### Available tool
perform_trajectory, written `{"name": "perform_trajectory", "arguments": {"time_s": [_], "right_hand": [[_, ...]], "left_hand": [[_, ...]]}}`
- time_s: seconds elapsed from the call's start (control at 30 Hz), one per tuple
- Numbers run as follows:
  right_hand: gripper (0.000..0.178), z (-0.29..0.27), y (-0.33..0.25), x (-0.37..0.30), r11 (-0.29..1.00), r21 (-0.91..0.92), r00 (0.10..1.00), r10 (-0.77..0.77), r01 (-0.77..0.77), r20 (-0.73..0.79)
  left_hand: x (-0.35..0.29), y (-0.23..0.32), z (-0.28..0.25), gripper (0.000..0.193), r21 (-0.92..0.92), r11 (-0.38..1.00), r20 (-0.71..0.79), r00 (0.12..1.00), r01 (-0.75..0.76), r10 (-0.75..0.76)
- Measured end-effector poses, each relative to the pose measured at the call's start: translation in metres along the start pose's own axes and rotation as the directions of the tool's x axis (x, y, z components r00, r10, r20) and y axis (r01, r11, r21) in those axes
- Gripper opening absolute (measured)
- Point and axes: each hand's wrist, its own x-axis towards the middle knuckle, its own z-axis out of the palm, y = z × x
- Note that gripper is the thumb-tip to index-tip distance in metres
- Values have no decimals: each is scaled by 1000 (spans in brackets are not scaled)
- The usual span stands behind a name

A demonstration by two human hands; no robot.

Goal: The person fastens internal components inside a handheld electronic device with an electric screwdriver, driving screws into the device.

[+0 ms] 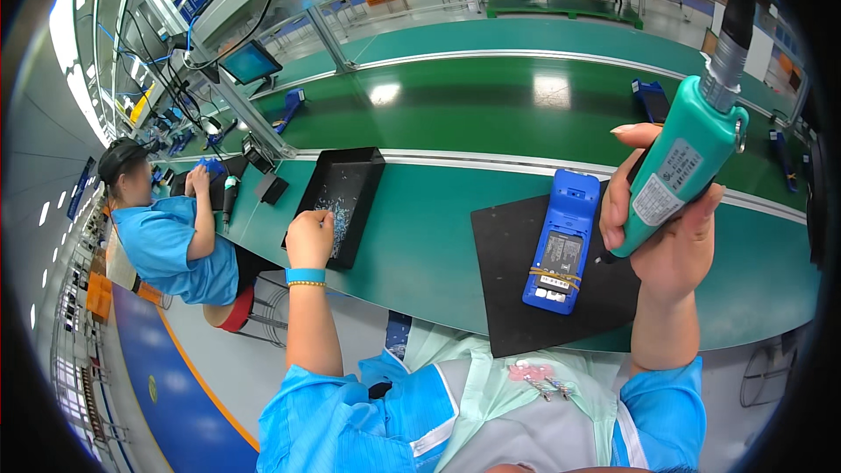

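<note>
My right hand is wrapped round a teal electric screwdriver, its cable rising to the top edge and its tip pointing down-left. Under and left of the tip lies a blue handheld device with an open battery bay. A dark battery shows in the bay, and a tan rubber band runs across it. The device rests on a black mat. My left hand is closed, fingers curled together, at the near part of a black tray holding many small silvery pieces. Whatever those fingers pinch is hidden.
A green conveyor belt runs beyond the bench, carrying more blue devices. To the left a seated co-worker in blue works at the same bench, near another screwdriver. A small black box sits beside the tray.
</note>
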Motion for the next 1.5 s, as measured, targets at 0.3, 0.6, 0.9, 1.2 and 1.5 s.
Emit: {"name": "perform_trajectory", "arguments": {"time_s": [0.3,0.6,0.9,1.2,1.5], "right_hand": [[98,8,10,4,998,53,995,24,-19,-93],[95,10,61,-5,989,45,987,137,-141,85],[83,3,76,-29,992,-19,991,127,-127,51],[72,4,74,-32,995,-100,1000,16,-15,15],[70,12,81,-39,986,-143,996,87,-86,2]], "left_hand": [[-36,52,-18,27,-170,919,-155,931,-356,332],[-128,166,1,42,-707,298,-9,430,-641,903],[-133,170,35,39,-702,120,-152,313,-702,937],[-132,181,33,29,-681,-119,-213,39,-723,976],[-133,176,41,29,-620,-57,-222,105,-783,969]]}}
